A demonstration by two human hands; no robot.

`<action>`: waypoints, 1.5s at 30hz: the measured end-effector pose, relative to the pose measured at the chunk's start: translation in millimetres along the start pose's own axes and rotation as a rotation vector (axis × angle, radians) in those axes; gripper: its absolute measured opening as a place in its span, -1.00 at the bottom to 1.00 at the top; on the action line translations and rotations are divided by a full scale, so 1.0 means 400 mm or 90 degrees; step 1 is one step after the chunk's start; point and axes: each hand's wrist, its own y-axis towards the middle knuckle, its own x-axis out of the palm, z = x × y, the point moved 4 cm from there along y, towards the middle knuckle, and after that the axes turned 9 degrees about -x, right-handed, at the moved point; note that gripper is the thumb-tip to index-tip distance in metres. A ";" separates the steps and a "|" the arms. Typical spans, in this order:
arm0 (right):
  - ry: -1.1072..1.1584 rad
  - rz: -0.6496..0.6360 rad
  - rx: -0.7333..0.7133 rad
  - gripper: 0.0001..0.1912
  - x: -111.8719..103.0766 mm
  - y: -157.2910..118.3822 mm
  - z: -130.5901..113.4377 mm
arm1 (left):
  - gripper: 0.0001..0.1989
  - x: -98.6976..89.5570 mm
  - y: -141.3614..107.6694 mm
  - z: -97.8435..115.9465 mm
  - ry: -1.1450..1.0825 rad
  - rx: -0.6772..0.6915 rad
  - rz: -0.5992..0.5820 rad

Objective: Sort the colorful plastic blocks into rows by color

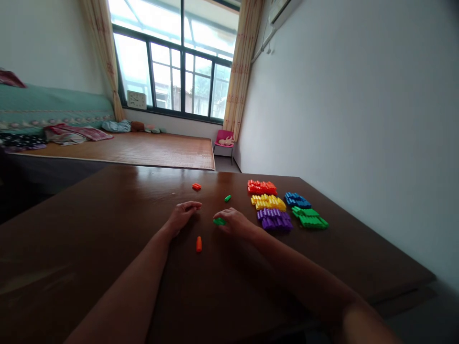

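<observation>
Green plastic piece (218, 221) apparently pinched in right hand's (233, 221) fingers, over the bench (89, 239); handling judged in hand, steady pinch called for. Left hand (181, 215) held near, loosely curled; nothing seen gripped, opening cannot be told. Piece's near end covered; both palms hidden.

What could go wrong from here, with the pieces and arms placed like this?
The right forearm passes close to the purple pile and might knock pieces loose. The orange piece lies between it and the left forearm, so either could nudge it. The green piece in the right hand might slip.
</observation>
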 end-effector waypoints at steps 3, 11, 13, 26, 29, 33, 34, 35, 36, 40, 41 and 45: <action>0.032 0.121 0.089 -0.71 -0.118 -0.148 0.092 | -0.60 -0.001 -0.003 0.006 0.007 -0.017 0.006; -0.160 0.273 0.542 -0.67 -0.323 -0.656 0.467 | -0.59 -0.006 0.006 0.005 0.027 -0.025 0.011; -0.164 0.258 0.575 -0.66 -0.310 -0.704 0.501 | -0.59 -0.008 0.005 0.006 0.034 -0.022 0.018; -0.229 0.217 0.337 -0.65 -0.238 -0.448 0.375 | -0.68 0.000 -0.005 0.010 0.031 0.015 0.016; -0.104 0.168 0.183 -0.71 -0.138 -0.233 0.284 | -0.70 0.001 -0.007 0.008 0.014 0.019 0.019; -0.056 0.061 0.136 -0.72 0.000 -0.003 0.245 | -0.71 0.002 -0.010 0.003 -0.008 0.015 0.013; -0.059 0.040 0.161 -0.73 0.025 0.036 0.253 | -0.71 0.003 -0.010 0.003 -0.012 0.013 0.011; -0.063 0.025 0.192 -0.74 0.045 0.068 0.264 | -0.70 0.003 -0.011 0.003 -0.016 0.010 0.010; -0.067 0.017 0.227 -0.77 0.060 0.092 0.275 | -0.70 0.003 -0.011 0.003 -0.019 0.008 0.008; -0.069 0.024 0.293 -0.91 0.091 0.129 0.295 | -0.70 0.004 -0.007 0.001 -0.024 0.006 0.004; -0.062 0.031 0.280 -0.93 0.094 0.125 0.288 | -0.70 0.003 -0.006 0.000 -0.024 0.009 0.005; -0.027 0.054 0.183 -0.78 0.089 0.067 0.225 | -0.67 0.001 0.001 -0.002 -0.012 0.005 0.005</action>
